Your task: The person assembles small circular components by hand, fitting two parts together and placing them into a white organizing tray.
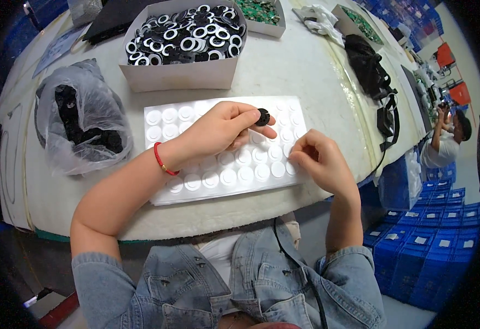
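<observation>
My left hand (223,127), with a red cord bracelet (162,159) on its wrist, pinches a small black round disc (262,117) between thumb and fingers. It is held over a white sheet of round white stickers (227,176) arranged in rows. My right hand (323,162) is closed in a pinch at the sheet's right edge, close to the stickers there. Whatever its fingertips hold is hidden. Part of the sheet lies covered beneath my left hand and forearm.
Beyond the sheet stands a white box (180,77) heaped with black discs bearing white rings. A clear plastic bag (95,156) of black parts lies left. Boxes of green circuit boards (259,11) are behind; a black pouch (363,63) lies right. Blue crates (432,236) and another person (443,145) are farther right.
</observation>
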Tool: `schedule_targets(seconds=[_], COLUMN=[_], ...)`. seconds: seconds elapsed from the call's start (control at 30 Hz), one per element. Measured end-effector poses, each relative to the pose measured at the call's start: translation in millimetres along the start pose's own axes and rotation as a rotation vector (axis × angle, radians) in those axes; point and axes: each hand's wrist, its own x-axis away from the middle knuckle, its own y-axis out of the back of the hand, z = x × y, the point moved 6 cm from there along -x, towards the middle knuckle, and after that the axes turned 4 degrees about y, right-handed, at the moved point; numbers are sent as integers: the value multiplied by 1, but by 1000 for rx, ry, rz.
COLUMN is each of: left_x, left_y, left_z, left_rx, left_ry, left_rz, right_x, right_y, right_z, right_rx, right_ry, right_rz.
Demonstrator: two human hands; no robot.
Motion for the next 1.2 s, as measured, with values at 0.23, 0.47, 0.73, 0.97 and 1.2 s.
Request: schedule_targets(seconds=[0.23, 0.47, 0.73, 0.97, 1.2], left_x=[1, 1, 0, 1, 3], left_y=[0, -1, 1, -1, 2], left_z=[-1, -2, 1, -1, -1], left_rx=[-47, -25, -7, -56, 29], left_ry=[0, 5, 3, 56, 85], left_rz=[-8, 0, 7, 34, 34], right_x=[-2, 2, 22, -29, -45], right_y=[3, -1, -13, -19, -22], right_z=[6, 5, 45, 46, 44], right_rx=[161, 205, -170, -236, -203], right_ry=[-68, -4, 128, 212, 170], right_rz=[-99, -157, 82, -221, -256])
